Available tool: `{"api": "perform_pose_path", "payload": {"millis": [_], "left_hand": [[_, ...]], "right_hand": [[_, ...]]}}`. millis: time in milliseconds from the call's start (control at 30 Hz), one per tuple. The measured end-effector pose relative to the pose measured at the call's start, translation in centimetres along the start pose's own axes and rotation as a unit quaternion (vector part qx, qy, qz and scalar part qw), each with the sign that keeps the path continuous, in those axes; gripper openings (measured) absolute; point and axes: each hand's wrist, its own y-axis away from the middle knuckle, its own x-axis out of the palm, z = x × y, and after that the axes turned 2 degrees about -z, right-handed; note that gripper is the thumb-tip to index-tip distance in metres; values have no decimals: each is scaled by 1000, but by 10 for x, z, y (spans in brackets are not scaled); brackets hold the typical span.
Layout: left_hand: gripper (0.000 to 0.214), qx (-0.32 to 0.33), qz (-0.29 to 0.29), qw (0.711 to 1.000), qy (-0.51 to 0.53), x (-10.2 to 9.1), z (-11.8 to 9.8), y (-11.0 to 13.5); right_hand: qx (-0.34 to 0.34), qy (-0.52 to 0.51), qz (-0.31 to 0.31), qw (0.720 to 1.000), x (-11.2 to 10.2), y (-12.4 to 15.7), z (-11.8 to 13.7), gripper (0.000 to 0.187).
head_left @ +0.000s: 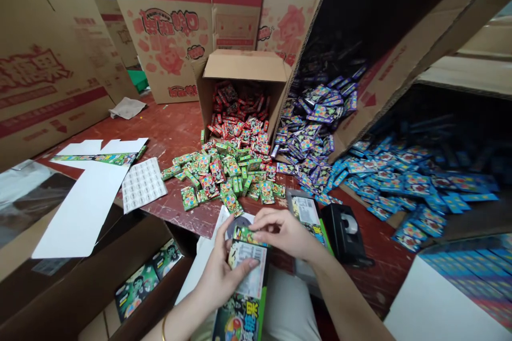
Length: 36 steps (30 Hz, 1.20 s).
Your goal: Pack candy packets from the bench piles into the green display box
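Green printed cardboard display box [244,287] sits over the person's lap, gripped along its side by the left hand [219,272]. Right hand [282,232] pinches a small green packet [245,234] at its open top. Beyond, on the red tabletop [176,130], green packets [224,176] lie heaped, a black tape dispenser [346,232] just right.

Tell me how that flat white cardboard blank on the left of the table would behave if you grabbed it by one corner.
The white cardboard blank is thin, flat and wide, so it would probably feel light and sag or flex from one corner. Part of it overhangs the table edge, so a push could likely slide it off. Its smooth face may be slippery.
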Motion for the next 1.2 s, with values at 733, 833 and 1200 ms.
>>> {"api": "perform_pose_path", "payload": {"millis": [733, 833, 1200], "left_hand": [[38, 22, -52, 992, -109, -8, 16, 2], [13, 74, -36, 985, -150, -13, 19, -1], [7, 123, -19, 979, -159, -13, 4, 4]], "right_hand": [[1, -179, -292, 939, 78, 51, -41, 15], [-42, -128, -326, 936, 90, 52, -44, 9], [-78, -27, -235, 968, 73, 54, -23, 12]]}}
